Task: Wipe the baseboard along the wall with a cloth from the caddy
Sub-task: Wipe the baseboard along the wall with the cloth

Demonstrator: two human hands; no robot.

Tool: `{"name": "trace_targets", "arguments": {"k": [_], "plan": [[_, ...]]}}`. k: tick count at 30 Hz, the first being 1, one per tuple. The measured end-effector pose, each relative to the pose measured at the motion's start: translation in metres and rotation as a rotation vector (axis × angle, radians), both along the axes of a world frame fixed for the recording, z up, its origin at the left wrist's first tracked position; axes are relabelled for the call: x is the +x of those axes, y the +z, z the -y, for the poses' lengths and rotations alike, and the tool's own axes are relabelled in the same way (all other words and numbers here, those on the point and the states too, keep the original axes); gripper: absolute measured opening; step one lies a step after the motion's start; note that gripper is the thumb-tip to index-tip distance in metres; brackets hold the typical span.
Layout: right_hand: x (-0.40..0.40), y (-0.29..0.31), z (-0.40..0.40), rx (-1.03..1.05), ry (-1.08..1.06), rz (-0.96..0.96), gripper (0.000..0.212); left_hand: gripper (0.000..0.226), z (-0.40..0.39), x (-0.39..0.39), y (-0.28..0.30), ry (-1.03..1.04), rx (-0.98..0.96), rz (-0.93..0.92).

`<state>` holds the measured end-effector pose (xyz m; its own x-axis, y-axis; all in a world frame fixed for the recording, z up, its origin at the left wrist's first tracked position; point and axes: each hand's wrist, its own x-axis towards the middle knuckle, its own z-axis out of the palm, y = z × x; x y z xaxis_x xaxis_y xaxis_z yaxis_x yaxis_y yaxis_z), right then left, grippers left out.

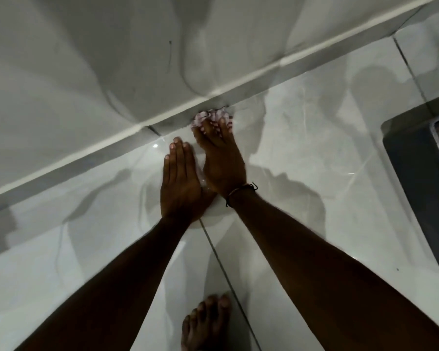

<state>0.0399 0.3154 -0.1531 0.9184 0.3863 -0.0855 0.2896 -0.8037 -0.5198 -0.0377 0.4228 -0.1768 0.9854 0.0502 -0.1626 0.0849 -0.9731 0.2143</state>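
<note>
A pale baseboard [91, 153] runs diagonally from lower left to upper right where the white wall meets the glossy tiled floor. A small bunched cloth [211, 117] with a pink and white pattern is pressed against the baseboard. My right hand [219, 158] lies on top of the cloth, its fingers holding it to the baseboard; a thin dark bracelet circles that wrist. My left hand [179, 181] rests flat on the floor tile just left of the right hand, fingers together, holding nothing.
A dark box-shaped caddy [416, 178] stands on the floor at the right edge. My bare foot [205, 323] is on the tiles at the bottom centre. Dark grout lines cross the shiny floor.
</note>
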Motion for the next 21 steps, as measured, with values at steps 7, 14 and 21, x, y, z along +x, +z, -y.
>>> {"name": "trace_targets", "arguments": {"k": [7,14,21], "plan": [[-0.006,0.0,-0.007,-0.005,0.021,-0.012,0.058,0.1,-0.003,0.0,0.001,-0.035,0.049,0.075],[0.034,-0.003,0.049,-0.037,-0.065,0.04,0.068,0.119,-0.005,0.008,-0.004,0.023,0.013,0.042],[0.113,0.002,0.158,-0.039,-0.33,0.155,0.065,0.119,-0.001,0.01,-0.005,0.048,0.032,0.017]]}}
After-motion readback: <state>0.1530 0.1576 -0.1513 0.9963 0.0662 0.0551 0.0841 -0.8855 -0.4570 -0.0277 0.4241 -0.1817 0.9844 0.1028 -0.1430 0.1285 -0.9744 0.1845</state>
